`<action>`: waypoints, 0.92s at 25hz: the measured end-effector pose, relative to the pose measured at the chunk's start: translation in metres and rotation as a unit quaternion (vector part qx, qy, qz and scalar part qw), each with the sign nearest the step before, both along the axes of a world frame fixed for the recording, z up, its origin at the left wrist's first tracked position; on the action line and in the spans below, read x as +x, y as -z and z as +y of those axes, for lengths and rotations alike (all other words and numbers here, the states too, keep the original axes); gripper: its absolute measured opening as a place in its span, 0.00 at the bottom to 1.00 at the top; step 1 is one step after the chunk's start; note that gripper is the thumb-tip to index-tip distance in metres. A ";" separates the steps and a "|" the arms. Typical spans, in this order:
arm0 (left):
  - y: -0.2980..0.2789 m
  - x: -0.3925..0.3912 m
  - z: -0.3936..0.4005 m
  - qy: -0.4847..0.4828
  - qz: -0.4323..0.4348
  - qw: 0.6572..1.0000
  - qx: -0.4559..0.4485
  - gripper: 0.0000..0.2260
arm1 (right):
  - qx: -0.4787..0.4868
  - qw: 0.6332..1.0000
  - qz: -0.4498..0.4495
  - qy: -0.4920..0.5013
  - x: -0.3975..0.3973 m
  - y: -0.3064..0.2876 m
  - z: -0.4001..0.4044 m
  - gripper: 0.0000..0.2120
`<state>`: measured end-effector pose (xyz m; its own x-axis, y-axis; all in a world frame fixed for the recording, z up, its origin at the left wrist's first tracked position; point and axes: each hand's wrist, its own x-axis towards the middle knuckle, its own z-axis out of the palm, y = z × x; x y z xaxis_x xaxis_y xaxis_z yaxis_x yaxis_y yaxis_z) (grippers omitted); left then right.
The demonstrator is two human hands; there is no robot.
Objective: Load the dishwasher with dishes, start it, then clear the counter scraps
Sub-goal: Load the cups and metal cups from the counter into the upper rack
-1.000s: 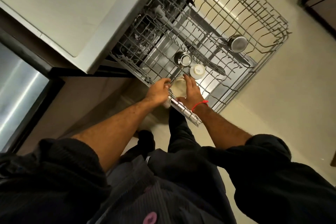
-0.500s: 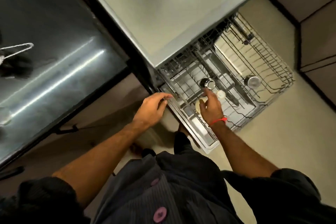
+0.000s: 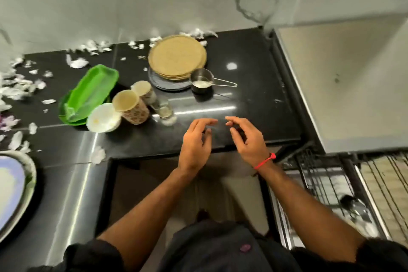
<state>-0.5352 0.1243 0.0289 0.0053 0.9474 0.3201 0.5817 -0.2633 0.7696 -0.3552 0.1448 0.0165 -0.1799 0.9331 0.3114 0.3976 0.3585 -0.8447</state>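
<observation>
We see both hands raised over the front edge of the black counter (image 3: 220, 62), empty, with nothing between them. The left hand (image 3: 195, 146) has its fingers loosely bent and spread, and the right hand (image 3: 248, 139), with a red thread (image 3: 266, 160) round its wrist, mirrors it, the fingertips of the two nearly meeting but apart. Beyond them on the counter we find the dishes waiting: a stack of tan plates (image 3: 177, 56) resting on a grey plate (image 3: 161, 83), and just beside it, touching its right edge, a small steel measuring cup (image 3: 202, 83) with a wire handle pointing right and something white inside. To the left stand two patterned cups (image 3: 130, 106), tilted in our wide view, with a white bowl (image 3: 102, 117) in front of them and green trays (image 3: 88, 95) stacked behind the bowl. A small clear glass (image 3: 166, 113) stands just right of the cups. White scraps (image 3: 22, 86) lie scattered along the back and left of the counter, some near the wall behind the plates. At the far left edge we catch part of a large plate (image 3: 13, 187) with a pale blue centre. At the lower right the dishwasher rack (image 3: 331, 185) is pulled out below the counter, and a dark, blurred item lies in it that we cannot make out.
</observation>
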 end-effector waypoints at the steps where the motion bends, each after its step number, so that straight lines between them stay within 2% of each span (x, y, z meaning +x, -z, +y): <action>1: -0.004 -0.017 0.002 -0.037 0.014 0.999 0.015 0.14 | -0.010 1.000 -0.005 -0.022 -0.016 -0.005 0.010 0.17; 4: -0.010 -0.067 0.007 -0.195 0.085 0.977 0.031 0.15 | -0.045 0.995 -0.034 -0.082 -0.064 -0.010 0.032 0.19; 7: -0.013 -0.113 0.015 -0.308 0.105 0.945 -0.032 0.17 | -0.083 0.989 -0.038 -0.118 -0.100 -0.016 0.044 0.20; 9: -0.011 -0.138 0.020 -0.321 0.119 0.934 -0.101 0.22 | -0.098 0.986 -0.043 -0.127 -0.115 -0.021 0.046 0.20; 11: -0.009 -0.158 0.027 -0.315 0.119 0.932 -0.133 0.19 | -0.098 0.985 -0.044 -0.131 -0.128 -0.025 0.045 0.21; 15: -0.010 -0.174 0.045 -0.315 0.067 0.941 -0.100 0.08 | -0.088 0.986 -0.046 -0.132 -0.133 -0.029 0.041 0.21; 19: -0.004 -0.180 0.041 -0.351 0.102 0.928 -0.076 0.08 | -0.074 0.987 -0.031 -0.137 -0.120 -0.027 0.036 0.22; 21: -0.001 -0.185 0.036 -0.348 0.048 0.935 -0.051 0.08 | -0.075 0.988 -0.025 -0.133 -0.112 -0.023 0.033 0.22; 23: -0.008 -0.189 0.028 -0.327 -0.068 0.939 -0.079 0.07 | -0.085 0.987 -0.017 -0.133 -0.107 -0.021 0.028 0.24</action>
